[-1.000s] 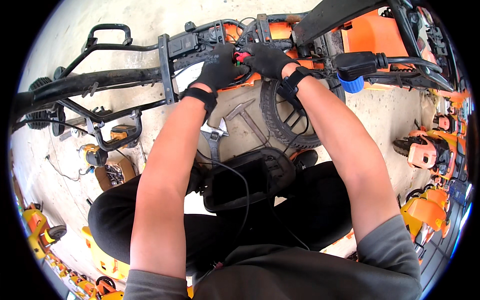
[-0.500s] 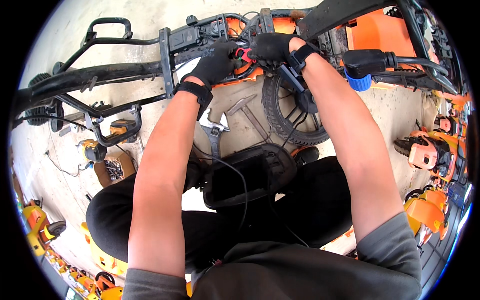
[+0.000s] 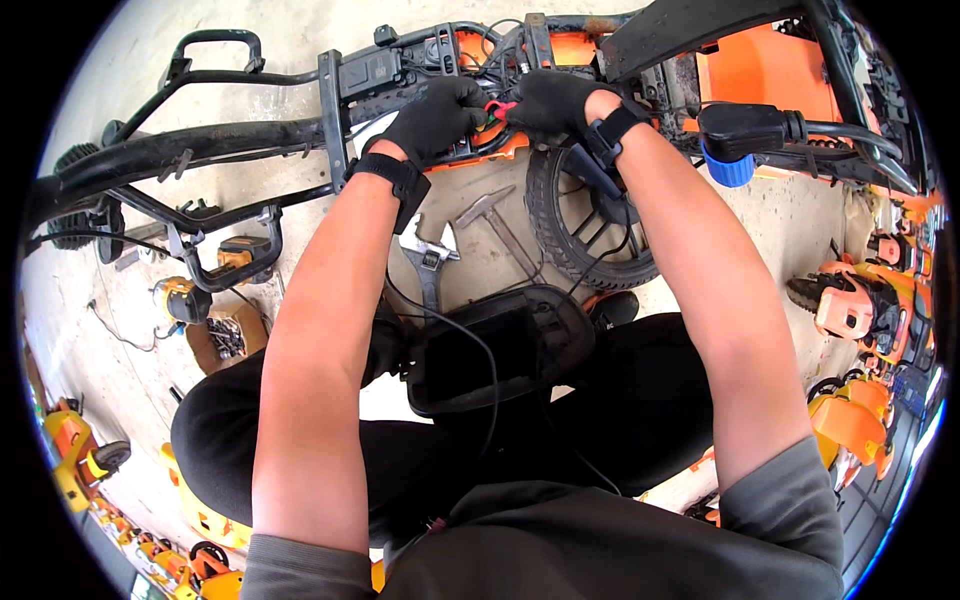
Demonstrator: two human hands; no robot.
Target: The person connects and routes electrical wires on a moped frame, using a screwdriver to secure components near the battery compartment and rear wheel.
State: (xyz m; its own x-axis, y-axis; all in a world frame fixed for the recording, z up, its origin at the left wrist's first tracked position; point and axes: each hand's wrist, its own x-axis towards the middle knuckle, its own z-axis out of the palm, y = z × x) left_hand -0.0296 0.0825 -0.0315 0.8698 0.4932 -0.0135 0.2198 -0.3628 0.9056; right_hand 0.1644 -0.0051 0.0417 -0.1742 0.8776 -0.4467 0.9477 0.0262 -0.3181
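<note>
Both my hands wear black gloves and meet over the frame (image 3: 215,142) of a partly stripped vehicle at the top of the view. A small bright red looped piece (image 3: 499,108) shows between them; its exact kind is unclear. My right hand (image 3: 545,105) is closed on its right end. At its left end, the closed fingers of my left hand (image 3: 437,118) pinch something I cannot make out, with a bit of green showing. Black wires (image 3: 487,55) and a dark box-shaped module (image 3: 371,73) sit in the frame beside the hands.
A spoked wheel with a black tyre (image 3: 545,215) stands below my right hand. An adjustable wrench (image 3: 430,262) and a hammer (image 3: 497,225) lie on the floor. A black plastic housing (image 3: 560,335) trailing cables rests at my legs. A blue-capped black connector (image 3: 728,165) hangs right. A small parts box (image 3: 225,340) stands left.
My hands have shifted slightly, and the red piece now shows as a shorter stretch between my fingers, a little further right. The dark flat part below my right wrist is more hidden.
</note>
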